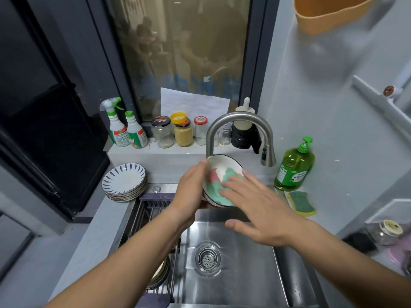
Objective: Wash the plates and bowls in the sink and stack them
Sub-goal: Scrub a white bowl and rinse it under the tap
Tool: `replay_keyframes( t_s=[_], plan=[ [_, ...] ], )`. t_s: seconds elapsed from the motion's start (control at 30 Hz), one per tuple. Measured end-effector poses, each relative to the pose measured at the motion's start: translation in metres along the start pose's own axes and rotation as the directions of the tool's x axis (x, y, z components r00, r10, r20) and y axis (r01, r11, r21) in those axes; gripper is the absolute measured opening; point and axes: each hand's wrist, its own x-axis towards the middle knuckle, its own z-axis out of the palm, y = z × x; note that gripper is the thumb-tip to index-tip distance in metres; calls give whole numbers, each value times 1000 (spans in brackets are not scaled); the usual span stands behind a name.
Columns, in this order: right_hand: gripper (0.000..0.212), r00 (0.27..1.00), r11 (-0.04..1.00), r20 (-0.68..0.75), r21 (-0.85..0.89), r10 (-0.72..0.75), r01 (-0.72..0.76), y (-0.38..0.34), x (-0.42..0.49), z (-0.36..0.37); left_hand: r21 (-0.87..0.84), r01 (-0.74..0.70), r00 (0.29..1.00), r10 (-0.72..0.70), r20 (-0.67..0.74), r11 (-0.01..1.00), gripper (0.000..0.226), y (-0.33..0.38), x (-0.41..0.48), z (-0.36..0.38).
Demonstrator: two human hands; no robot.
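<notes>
1. Currently the step in hand is wiping; the left hand (189, 187) grips the rim of a bowl (222, 167), fingers curled round its edge, and holds it tilted at centre frame, above the back of the sink (244, 274) and just below the faucet (238, 121).
2. The right hand (255, 210) lies flat, fingers straight and slightly apart; it presses a cloth (213, 192) against the bowl's inside and clamps nothing.
3. Materials: the bowl is glazed ceramic, white inside with a dark rim, round and shallow; the cloth is soft, green and pink, crumpled; the sink is brushed steel, rectangular.
4. Progress, as a judgement: a stack of plates (124, 181) stands on the counter at left of frame; further dishes (161, 274) sit in the rack at lower left, partly hidden.
5. The next move probably calls for a rinse under the faucet; wet glaze is likely slippery, so a firm grip is advised.
</notes>
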Motion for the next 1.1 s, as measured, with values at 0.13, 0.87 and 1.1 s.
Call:
replay_keyframes(
  t_s=[0.13,0.87,1.1],
  plan=[
    [81,994,989,81,120,78,-87,-26,9,4,26,-91,988,93,-123,996,46,-5,0,-4],
    [38,894,683,-61,669,445,-294,-70,30,0,-44,214,977,-214,2,976,35,27,-21,-20],
    [11,860,460,2,844,510,-275,-72,33,-16,43,210,946,-214,242,977,64,21,-27,-36]
  ],
)
